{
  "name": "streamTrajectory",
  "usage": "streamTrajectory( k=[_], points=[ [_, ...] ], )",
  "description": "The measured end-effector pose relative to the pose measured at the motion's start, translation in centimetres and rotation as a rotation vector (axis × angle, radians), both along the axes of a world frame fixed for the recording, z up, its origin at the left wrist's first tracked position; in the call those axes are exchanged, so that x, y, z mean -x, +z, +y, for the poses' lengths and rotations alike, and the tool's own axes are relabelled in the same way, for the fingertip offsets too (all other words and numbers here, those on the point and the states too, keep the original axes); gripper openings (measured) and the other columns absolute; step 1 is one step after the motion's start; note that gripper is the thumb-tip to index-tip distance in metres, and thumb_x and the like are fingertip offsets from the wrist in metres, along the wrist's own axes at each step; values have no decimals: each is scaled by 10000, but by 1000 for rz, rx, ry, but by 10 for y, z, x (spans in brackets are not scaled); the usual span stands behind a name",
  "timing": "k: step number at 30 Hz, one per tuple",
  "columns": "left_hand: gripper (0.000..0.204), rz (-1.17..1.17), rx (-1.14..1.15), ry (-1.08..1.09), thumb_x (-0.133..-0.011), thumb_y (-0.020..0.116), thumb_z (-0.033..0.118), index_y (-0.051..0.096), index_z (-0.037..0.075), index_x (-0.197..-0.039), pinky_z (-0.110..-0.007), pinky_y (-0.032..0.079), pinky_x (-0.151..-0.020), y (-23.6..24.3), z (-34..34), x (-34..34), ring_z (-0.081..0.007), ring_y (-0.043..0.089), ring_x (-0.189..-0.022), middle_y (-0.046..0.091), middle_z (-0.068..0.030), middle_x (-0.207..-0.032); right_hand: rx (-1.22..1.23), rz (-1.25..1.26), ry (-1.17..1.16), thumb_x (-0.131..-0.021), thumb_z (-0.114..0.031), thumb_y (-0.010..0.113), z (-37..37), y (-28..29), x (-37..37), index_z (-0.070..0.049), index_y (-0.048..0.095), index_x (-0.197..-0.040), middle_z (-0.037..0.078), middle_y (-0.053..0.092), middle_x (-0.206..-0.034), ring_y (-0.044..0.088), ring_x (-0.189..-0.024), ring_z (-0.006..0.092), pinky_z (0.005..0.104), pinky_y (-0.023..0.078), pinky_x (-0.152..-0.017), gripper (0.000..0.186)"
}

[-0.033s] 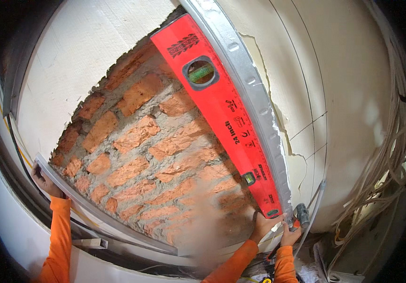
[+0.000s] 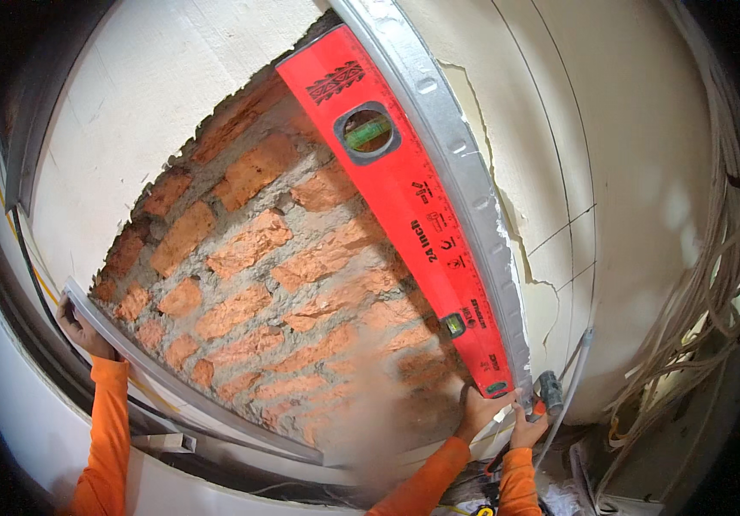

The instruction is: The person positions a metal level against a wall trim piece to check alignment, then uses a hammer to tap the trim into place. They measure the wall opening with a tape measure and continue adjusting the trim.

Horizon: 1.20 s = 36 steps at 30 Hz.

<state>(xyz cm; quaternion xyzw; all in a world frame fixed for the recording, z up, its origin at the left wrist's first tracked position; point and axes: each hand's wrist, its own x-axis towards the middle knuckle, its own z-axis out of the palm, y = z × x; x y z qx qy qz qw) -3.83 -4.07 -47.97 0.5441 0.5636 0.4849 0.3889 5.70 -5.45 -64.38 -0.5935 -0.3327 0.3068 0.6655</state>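
A long red spirit level [image 2: 409, 202] lies along a grey metal channel [image 2: 463, 146] on the wall, its wide end high and near, its other end low and farther off. My left hand [image 2: 478, 414] is closed around the level's lower end. Close beside it, my right hand [image 2: 528, 427] is closed on the orange handle of a hammer with a dark cylindrical head [image 2: 551, 391]; the fingers partly cover the handle. A pale strip [image 2: 504, 414] shows between my two hands. On the far left another orange-sleeved hand [image 2: 88, 334], apparently another person's, grips a second metal channel [image 2: 202, 396].
Rough brickwork [image 2: 254, 241] shows between the two channels, bordered by pale plaster [image 2: 155, 103] with a jagged edge. Bundled cables [image 2: 706, 310] hang at the right, near a grey conduit [image 2: 570, 391]. A short metal piece [image 2: 163, 443] sits at the lower left. Marked lines cross the right wall.
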Motion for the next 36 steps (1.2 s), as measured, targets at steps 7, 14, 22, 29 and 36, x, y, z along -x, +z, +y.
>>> streamTrajectory(
  k=[7,14,22,29,36],
  points=[
    [309,-64,-52,10,-750,895,96,630,83,-908,-293,498,-640,13,-6,-4,-94,602,-714,632,32,-808,-46,67,10,-776,-55,828,-4,4,2,69,645,-1164,134,684,-1113,630,-1021,222,362,485,-949,447],
    [342,-34,-56,27,-732,912,117,623,90,-913,-296,492,-643,10,-6,-1,-98,589,-715,614,34,-807,37,15,20,-775,-87,846,-7,7,0,66,662,-1123,136,688,-1076,633,-1008,231,372,490,-933,422],
    [340,1,-39,-8,-724,918,134,624,86,-888,-306,498,-648,8,2,-8,-103,592,-716,617,22,-790,-42,19,-107,-744,-178,902,0,4,-1,95,673,-1060,168,705,-1016,636,-891,241,394,509,-829,476],
    [340,85,-45,10,-722,922,153,627,80,-875,-316,511,-658,15,2,-7,-109,607,-719,643,11,-800,-53,97,-104,-749,-172,883,7,0,-1,110,673,-1052,195,707,-1034,654,-917,253,386,510,-859,464],
    [379,108,-49,63,-705,930,163,617,72,-899,-327,513,-655,9,5,-11,-129,604,-706,634,6,-794,144,85,-44,-770,-126,876,-1,18,-5,105,644,-1147,185,698,-1117,647,-1008,239,368,503,-904,500]
  ],
)
